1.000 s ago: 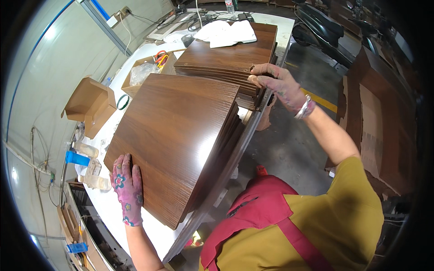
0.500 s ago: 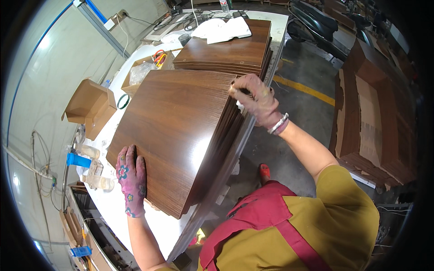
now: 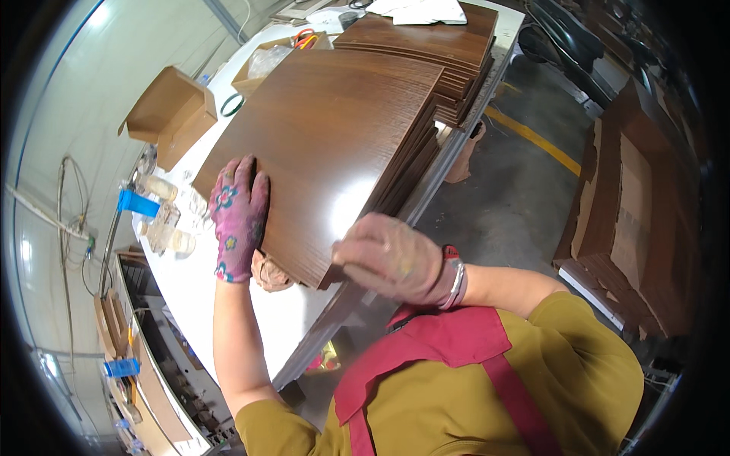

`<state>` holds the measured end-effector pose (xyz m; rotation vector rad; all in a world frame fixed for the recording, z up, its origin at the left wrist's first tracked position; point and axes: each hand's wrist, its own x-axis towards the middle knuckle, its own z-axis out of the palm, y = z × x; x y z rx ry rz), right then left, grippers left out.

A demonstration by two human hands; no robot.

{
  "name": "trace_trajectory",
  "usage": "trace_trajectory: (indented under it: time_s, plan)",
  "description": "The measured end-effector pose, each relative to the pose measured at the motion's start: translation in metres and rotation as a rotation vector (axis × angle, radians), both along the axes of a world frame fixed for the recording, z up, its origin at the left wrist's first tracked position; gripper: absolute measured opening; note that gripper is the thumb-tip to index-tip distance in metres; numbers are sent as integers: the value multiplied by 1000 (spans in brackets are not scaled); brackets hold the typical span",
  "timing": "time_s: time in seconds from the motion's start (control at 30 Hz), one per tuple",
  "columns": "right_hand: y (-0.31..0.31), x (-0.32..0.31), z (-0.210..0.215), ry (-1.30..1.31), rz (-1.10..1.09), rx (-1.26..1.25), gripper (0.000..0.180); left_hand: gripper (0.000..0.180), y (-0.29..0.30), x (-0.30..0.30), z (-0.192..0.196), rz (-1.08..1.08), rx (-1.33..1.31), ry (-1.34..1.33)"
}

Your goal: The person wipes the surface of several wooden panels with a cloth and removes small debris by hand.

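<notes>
A stack of dark brown wood-grain panels [image 3: 327, 121] lies on the white table [image 3: 285, 334] in front of me. My left hand [image 3: 240, 216], in a pink flowered glove, rests flat on the top panel's left side with its fingers stretched out. At the near right corner of that panel is my right hand [image 3: 395, 258], in a stained glove and blurred by motion. Its fingers are curled together along the panel's edge, and whatever they hold is hidden. Crumpled brown paper [image 3: 271, 272] sticks out beside the stack, near my left wrist.
Behind is a second panel stack [image 3: 426, 38] with white cloth [image 3: 418, 11] on top. Left of the panels are an open cardboard box [image 3: 171, 114], a green ring [image 3: 233, 105], bottles [image 3: 181, 242] and a box with scissors [image 3: 304, 38]. Brown panels [image 3: 631, 205] stand on the right.
My right hand has moved from the panel's far right corner along its edge to the near corner. My left hand stays flat on the panel. The view has shifted, so the table appears higher.
</notes>
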<state>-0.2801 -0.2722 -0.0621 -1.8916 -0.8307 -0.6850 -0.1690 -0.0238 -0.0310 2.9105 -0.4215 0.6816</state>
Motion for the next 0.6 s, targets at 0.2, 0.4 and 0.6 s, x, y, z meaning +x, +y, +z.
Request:
trace_trajectory:
  time_s: [0.2,0.4,0.6]
  plan:
    - [44,-25,-9,-157,290,-197,25,42,4,-11,8,89,82,27]
    - [-31,82,92,-18,479,-118,27,32,-18,-55,45,-128,102,-7]
    - [15,136,118,214,915,-534,19,52,-149,-110,35,-1,56,71]
